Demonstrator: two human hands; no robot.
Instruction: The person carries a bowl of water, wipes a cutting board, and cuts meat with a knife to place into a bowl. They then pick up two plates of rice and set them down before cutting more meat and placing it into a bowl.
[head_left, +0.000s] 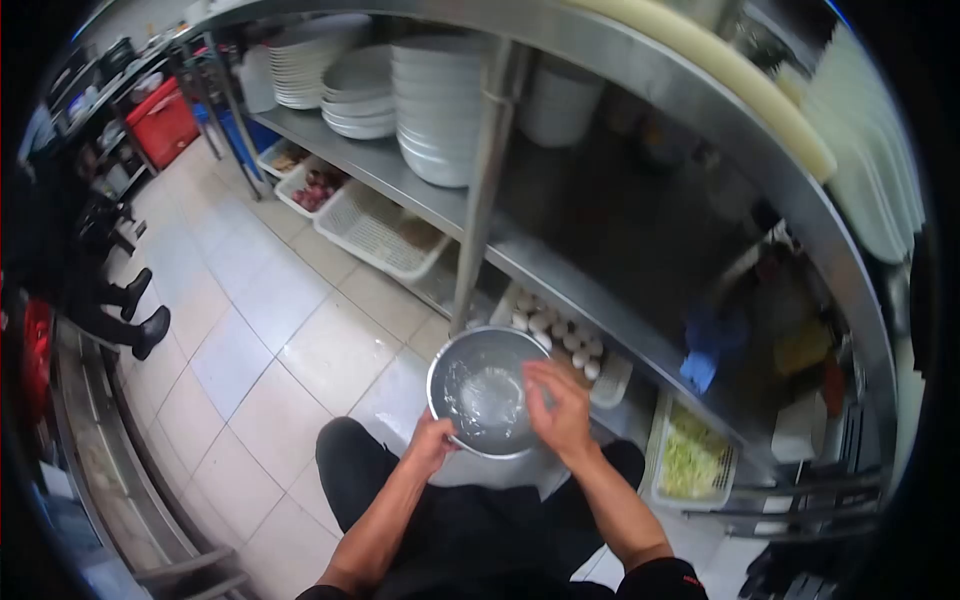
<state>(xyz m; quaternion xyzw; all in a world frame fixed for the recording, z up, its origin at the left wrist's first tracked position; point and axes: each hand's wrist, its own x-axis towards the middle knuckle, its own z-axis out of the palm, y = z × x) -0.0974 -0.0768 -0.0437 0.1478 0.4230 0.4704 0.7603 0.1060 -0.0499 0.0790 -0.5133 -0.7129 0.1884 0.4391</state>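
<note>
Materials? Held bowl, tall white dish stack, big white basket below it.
Bowl: likely stainless steel, smooth; grey, bright rim, inner glints, some possibly wetness.
Dish stack: glazed ceramic or melamine; white, soft sheen, can't separate them.
Basket: probably moulded plastic, fairly dull; perforated, lattice-like walls.

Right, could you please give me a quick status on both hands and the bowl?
Left hand holds metal bowl at rim. Right hand at bowl's right side, grip unclear. Bowl opening up, glistening inside. Nothing seen blocking; shelf post beyond.
</note>
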